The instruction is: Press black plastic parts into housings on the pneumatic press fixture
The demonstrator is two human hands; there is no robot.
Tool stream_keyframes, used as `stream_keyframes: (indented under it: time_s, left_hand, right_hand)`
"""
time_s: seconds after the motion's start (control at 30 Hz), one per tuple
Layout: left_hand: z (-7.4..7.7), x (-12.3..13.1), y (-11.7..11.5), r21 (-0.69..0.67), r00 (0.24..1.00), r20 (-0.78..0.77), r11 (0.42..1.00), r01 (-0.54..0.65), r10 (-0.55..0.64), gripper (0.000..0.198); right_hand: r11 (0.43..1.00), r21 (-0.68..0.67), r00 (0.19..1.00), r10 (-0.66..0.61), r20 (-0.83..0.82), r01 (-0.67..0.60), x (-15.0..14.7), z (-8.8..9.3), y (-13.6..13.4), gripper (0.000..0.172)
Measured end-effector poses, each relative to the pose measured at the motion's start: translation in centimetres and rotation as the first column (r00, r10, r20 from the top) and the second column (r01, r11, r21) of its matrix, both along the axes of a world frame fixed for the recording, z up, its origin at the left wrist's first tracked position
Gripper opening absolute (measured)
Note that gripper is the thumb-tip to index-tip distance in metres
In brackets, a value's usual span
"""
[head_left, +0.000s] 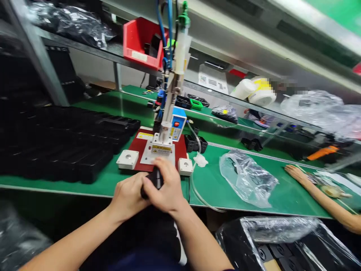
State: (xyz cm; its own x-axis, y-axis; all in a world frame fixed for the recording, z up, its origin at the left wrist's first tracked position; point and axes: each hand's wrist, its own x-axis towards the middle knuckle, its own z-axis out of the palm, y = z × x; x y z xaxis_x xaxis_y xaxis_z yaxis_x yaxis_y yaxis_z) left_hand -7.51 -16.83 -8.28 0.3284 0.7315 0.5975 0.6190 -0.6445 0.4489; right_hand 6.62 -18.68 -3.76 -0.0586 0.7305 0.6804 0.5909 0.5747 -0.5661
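Both hands grip a small black plastic part (pixel 156 178) in front of the bench press. My left hand (pixel 130 192) closes on its left side, while my right hand (pixel 167 185) wraps its right side with the thumb across it. Fingers cover much of the part, so its exact kind does not show. Just beyond stands a pneumatic press (pixel 165 137) on a dark red base (pixel 135 160). Two white button boxes, one left (pixel 128 159) and one right (pixel 185 166), flank the base.
Black trays (pixel 84 158) are stacked at left. A clear plastic bag (pixel 248 178) lies right on the green bench (pixel 208 188). A co-worker's hand (pixel 296 174) rests farther right. Below is a plastic-lined box (pixel 239 241) of black parts. A red bin (pixel 143 41) sits on the shelf.
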Motion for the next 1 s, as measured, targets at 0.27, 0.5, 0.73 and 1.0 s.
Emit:
stream_keyframes:
  time_s: [0.27,0.5,0.73,1.0]
  left_hand:
    - [0.9,0.2,0.0,-0.228,0.975,0.21,0.967,0.116,-0.068,0.039]
    - [0.1,0.2,0.1,-0.328,0.971,0.202,0.925,0.192,-0.129,0.06]
    - [-0.6,0.3,-0.1,-0.404,0.97,0.182,0.887,0.221,-0.159,0.046]
    - [0.5,-1.7,-1.1,-0.472,0.95,0.052,0.831,0.294,-0.307,0.042]
  right_hand:
    - [0.901,-0.319,0.928,0.189,-0.319,-0.294,2.4,-2.2,0.1,0.097]
    - [0.914,-0.293,0.697,-0.016,-0.717,-0.28,1.7,-3.1,0.6,0.075]
    - [0.832,-0.3,0.544,0.003,-0.839,-0.467,3.9,-3.9,0.9,0.078]
    - [0.585,-0.514,0.7,0.135,-0.702,-0.628,7.7,-2.6,-0.7,0.089]
